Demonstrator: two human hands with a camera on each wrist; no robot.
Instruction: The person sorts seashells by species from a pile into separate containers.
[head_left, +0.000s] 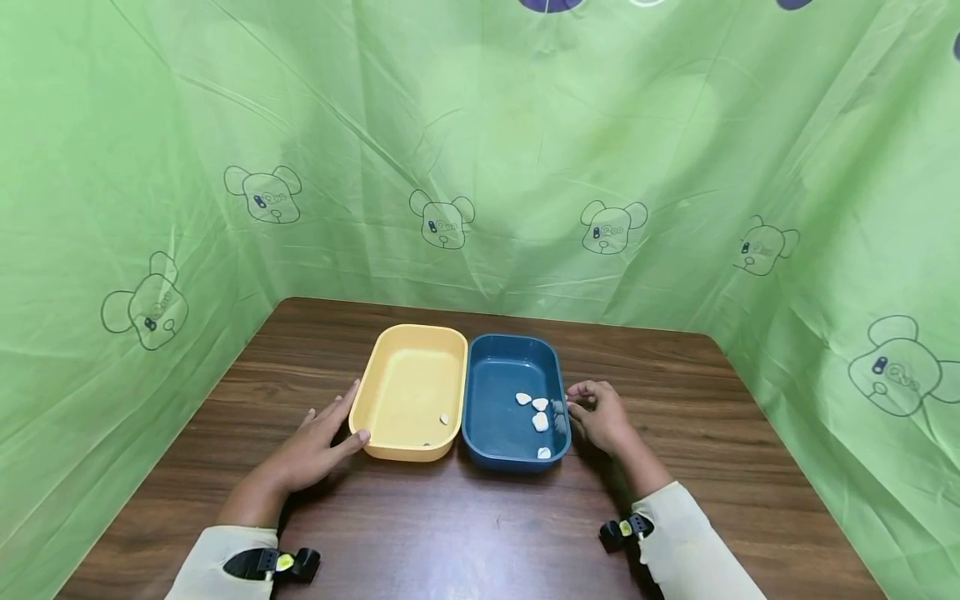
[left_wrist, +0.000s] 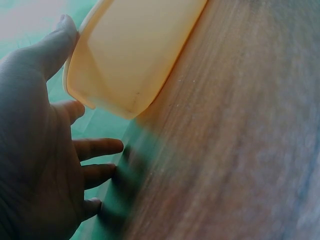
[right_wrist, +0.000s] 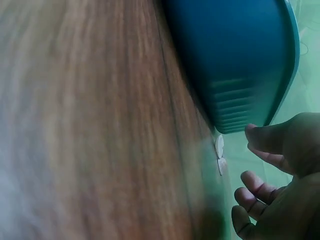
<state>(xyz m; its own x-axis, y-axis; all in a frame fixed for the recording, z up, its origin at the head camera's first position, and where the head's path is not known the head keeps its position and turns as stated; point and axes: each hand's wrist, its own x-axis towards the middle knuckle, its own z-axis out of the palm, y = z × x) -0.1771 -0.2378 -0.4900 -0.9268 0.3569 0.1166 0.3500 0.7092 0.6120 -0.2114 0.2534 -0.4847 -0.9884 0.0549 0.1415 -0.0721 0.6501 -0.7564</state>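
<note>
A yellow tray (head_left: pixel 411 383) and a blue tray (head_left: pixel 504 375) stand side by side. My left hand (head_left: pixel 313 450) rests against the yellow tray's left side, thumb at its rim and the other fingers spread; the left wrist view shows this hand (left_wrist: pixel 45 145) too. Two small pieces, one a white stone (head_left: pixel 444 419), lie in the yellow tray. Several white stones (head_left: pixel 540 422) lie in the blue one. Beside the blue tray's right wall is my right hand (head_left: pixel 602 421), fingers loosely bent. In the right wrist view, two white stones (right_wrist: pixel 219 147) lie on the table near its fingers (right_wrist: pixel 257 187).
Both trays are on a dark brown wooden table (head_left: pixel 660 392). A green curtain (head_left: pixel 525 150) with bear-face prints hangs behind the table and along both sides. A black device (head_left: pixel 285 564) is strapped to each wrist over the pale sleeves.
</note>
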